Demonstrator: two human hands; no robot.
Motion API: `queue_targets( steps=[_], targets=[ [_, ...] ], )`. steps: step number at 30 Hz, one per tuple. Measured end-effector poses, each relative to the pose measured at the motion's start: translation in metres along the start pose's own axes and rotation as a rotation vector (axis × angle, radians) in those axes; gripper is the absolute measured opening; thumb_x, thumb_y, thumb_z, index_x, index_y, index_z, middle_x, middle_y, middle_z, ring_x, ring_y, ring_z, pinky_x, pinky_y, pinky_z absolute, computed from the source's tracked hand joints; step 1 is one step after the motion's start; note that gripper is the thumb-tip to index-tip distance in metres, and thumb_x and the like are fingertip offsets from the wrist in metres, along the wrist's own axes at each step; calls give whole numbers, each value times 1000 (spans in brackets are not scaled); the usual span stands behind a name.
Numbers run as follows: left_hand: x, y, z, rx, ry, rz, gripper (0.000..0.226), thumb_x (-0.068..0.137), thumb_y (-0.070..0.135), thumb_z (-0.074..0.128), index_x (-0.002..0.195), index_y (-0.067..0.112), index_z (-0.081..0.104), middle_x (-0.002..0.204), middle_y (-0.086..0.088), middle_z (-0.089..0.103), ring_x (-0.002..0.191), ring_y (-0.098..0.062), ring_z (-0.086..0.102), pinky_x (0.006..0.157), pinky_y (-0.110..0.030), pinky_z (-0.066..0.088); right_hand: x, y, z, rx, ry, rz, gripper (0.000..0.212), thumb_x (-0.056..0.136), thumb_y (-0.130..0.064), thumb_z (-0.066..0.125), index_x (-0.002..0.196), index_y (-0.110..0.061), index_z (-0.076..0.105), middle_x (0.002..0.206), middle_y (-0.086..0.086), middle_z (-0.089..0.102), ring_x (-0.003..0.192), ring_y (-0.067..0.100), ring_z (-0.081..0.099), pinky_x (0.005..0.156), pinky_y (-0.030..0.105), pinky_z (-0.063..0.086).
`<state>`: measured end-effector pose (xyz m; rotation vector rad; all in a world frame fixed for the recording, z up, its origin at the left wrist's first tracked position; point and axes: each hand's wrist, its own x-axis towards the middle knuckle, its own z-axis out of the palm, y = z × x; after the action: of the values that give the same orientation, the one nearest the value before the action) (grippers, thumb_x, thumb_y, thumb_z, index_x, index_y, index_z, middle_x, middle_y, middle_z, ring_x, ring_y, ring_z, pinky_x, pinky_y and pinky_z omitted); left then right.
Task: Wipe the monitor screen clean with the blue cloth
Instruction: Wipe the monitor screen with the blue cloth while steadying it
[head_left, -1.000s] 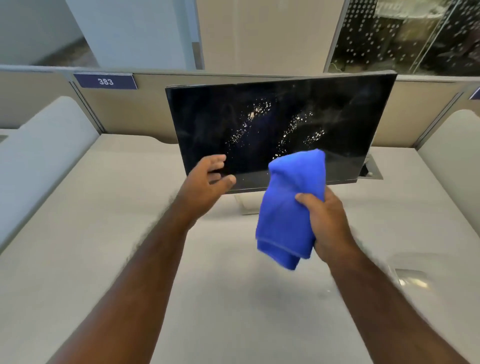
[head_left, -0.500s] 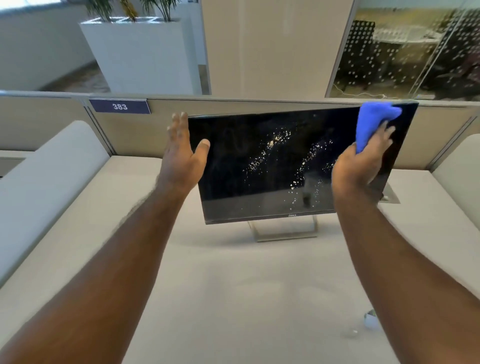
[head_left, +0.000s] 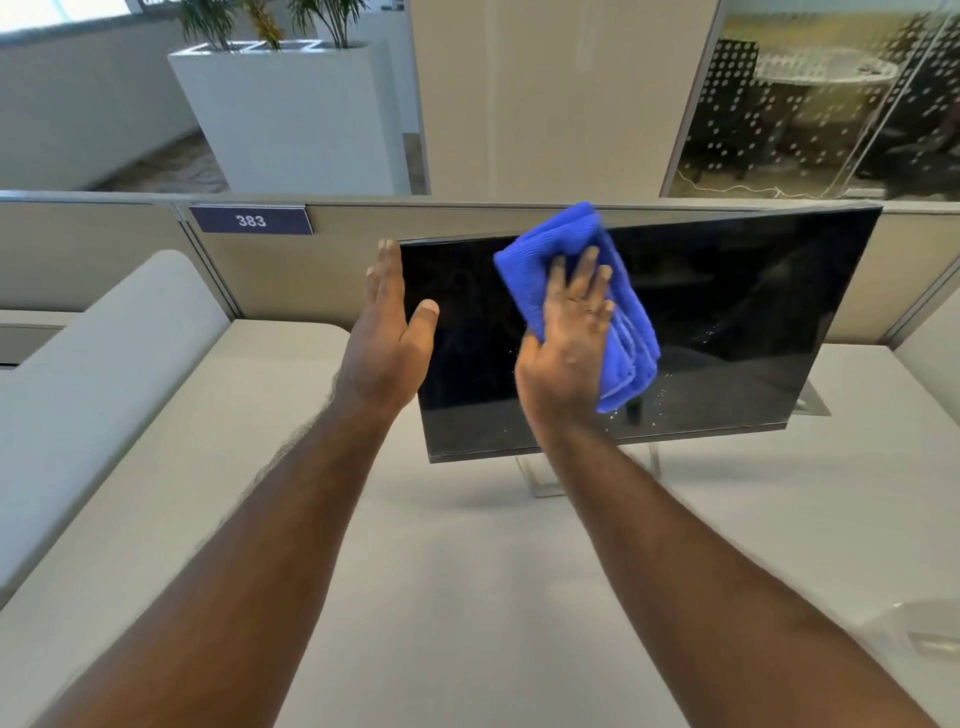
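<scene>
A black monitor (head_left: 727, 322) stands on a thin metal stand (head_left: 540, 478) at the back of the desk, tilted so its right side sits higher. My right hand (head_left: 566, 343) presses a folded blue cloth (head_left: 628, 338) flat against the middle left of the screen, fingers spread over it. My left hand (head_left: 387, 338) holds the monitor's left edge, thumb on the glass and fingers behind. A few white specks remain low on the screen near the cloth's lower end; the rest of the glass looks dark.
The beige desk (head_left: 467, 597) is bounded by a padded divider (head_left: 104, 353) on the left and a back partition with a number plate 383 (head_left: 251, 220). A faint clear object (head_left: 924, 634) lies at the desk's right front. A cable hatch (head_left: 810, 402) sits behind the monitor.
My right hand has swept the cloth from the screen's upper right corner to the middle left. Most of the white splatter is gone. My left hand stays on the left edge.
</scene>
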<state>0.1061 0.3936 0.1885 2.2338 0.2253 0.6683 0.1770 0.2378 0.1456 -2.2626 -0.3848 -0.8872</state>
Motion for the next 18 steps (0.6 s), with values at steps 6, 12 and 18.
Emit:
queue_targets(
  steps=[6,12,18],
  targets=[
    [4,5,-5,121,-17,34,67,100,29,38,157,21,5,166,7,-1,152,-14,-2,121,-45,13,-24,-16,13,-114,-126,-252,63,94,-5,46,152,-11,25,160,15,18,148,36,12,119,53,16],
    [4,6,-11,210,-60,51,68,98,34,34,158,20,4,166,6,-4,152,-16,-4,121,-51,12,-4,3,3,-209,-47,-93,69,88,-3,53,151,-6,26,159,19,21,146,40,18,118,55,18],
    [8,7,-14,191,-56,36,65,97,45,20,157,23,10,165,9,-2,151,-13,-5,120,-49,3,-21,-26,26,-88,-102,-390,57,93,-5,48,148,-9,37,156,16,29,146,38,22,118,55,18]
  ],
)
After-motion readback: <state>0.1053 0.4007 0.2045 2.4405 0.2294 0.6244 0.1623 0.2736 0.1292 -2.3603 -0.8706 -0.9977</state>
